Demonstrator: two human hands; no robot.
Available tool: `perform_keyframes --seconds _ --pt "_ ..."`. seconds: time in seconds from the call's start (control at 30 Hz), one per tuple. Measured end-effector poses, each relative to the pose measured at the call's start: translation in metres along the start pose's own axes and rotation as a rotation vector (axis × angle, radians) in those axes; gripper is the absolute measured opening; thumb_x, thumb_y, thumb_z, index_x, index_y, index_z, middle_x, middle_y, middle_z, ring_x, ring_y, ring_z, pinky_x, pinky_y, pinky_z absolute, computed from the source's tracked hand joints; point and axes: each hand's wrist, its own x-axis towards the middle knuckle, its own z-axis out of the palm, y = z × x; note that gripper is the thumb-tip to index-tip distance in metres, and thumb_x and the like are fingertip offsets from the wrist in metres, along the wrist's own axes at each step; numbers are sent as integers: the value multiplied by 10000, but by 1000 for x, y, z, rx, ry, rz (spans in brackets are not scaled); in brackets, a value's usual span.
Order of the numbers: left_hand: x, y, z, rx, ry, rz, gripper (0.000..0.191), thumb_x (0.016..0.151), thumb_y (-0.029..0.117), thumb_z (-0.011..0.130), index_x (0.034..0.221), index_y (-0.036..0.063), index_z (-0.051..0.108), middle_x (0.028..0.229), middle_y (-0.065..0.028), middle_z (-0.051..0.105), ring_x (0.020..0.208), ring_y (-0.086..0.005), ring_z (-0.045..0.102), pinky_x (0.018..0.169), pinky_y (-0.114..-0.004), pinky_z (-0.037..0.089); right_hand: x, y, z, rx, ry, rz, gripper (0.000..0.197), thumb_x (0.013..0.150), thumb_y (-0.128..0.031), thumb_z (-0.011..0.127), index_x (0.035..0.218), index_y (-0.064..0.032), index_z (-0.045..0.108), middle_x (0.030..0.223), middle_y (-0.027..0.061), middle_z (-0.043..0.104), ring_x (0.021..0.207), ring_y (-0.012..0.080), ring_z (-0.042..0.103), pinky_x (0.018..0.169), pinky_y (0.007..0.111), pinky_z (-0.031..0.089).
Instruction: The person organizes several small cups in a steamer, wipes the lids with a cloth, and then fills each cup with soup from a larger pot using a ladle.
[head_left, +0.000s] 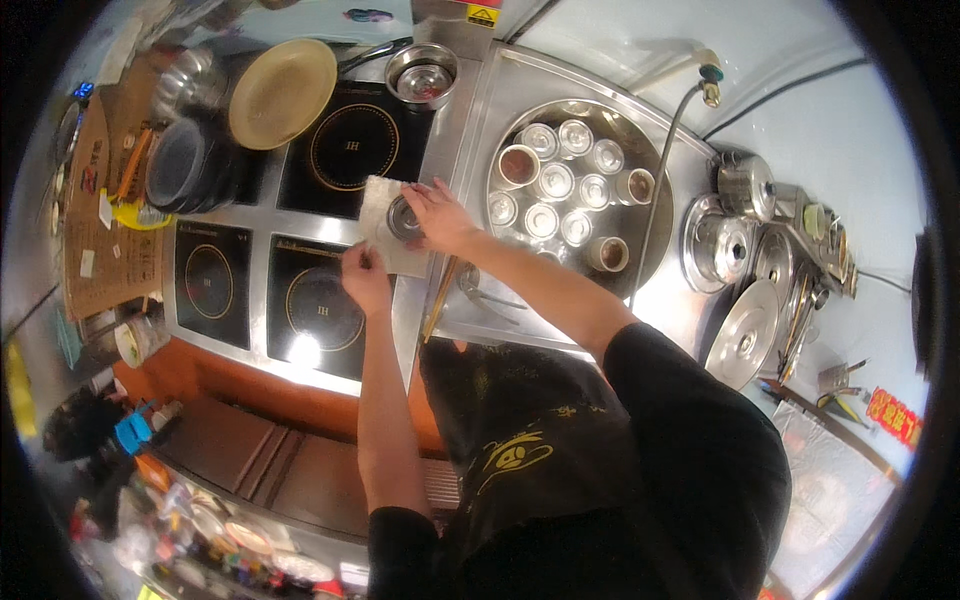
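Note:
A white cloth (382, 225) lies on the steel counter between the induction hobs and the big pan. On it is a small round metal lid or dish (403, 218). My right hand (444, 221) grips this by its right side, the fingers at the far rim and the thumb at the near one. At the cloth's near left corner is my left hand (366, 281), its fingers curled; whether it pinches the cloth or something small is unclear. Right of the hands, a wide steel pan (652, 232) holds several metal-lidded cups (556, 181) and 3 uncovered cups (518, 165) with brown contents.
Black induction hobs (208, 292) fill the left. A tan frying pan (283, 94) and a steel pot (422, 75) stand at the back. A hose (667, 142) hangs over the big pan. Wooden chopsticks (439, 300) and tongs (491, 298) lie nearer. Lidded pots (720, 251) stand right.

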Motion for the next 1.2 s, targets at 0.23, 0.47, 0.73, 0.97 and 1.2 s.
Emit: perform_keyframes --seconds 0.23,0.47,0.73,0.97,1.2 --pt "5 38 9 214 -626 551 416 966 284 561 1300 37 564 1348 -164 571 1295 -315 500 1134 -476 315 6 5 18 -112 -2 -42 853 741 -153 727 1465 -14 298 1429 138 484 1361 276 421 1200 489 190" --pt "26 35 28 555 -698 637 745 978 514 431 1498 -2 301 1525 -185 371 1450 -267 299 1216 -463 112 6 18 23 2 -4 -14 912 776 -178 696 1517 -44 182 1498 139 407 1430 239 336 1219 477 110" --pt "19 50 -2 214 -853 354 686 959 444 494 1474 13 350 1453 -149 481 1401 -290 383 1212 -434 143 9 7 2 65 -101 -9 1067 686 -153 793 1531 -43 151 1503 139 401 1452 250 283 1223 468 80" --pt "13 19 16 583 -779 568 739 965 437 487 1478 -50 275 1495 -205 399 1434 -287 321 1205 -441 182 12 8 -3 -184 -156 -134 950 797 -308 726 1538 -61 185 1479 90 454 1448 264 285 1219 485 77" --pt "-20 12 0 660 -502 392 903 898 373 604 1529 -52 117 1604 -182 207 1489 -295 205 1210 -429 165 11 30 -11 -209 -116 -387 1003 810 -627 631 1538 -71 223 1487 89 450 1436 271 310 1208 499 111"
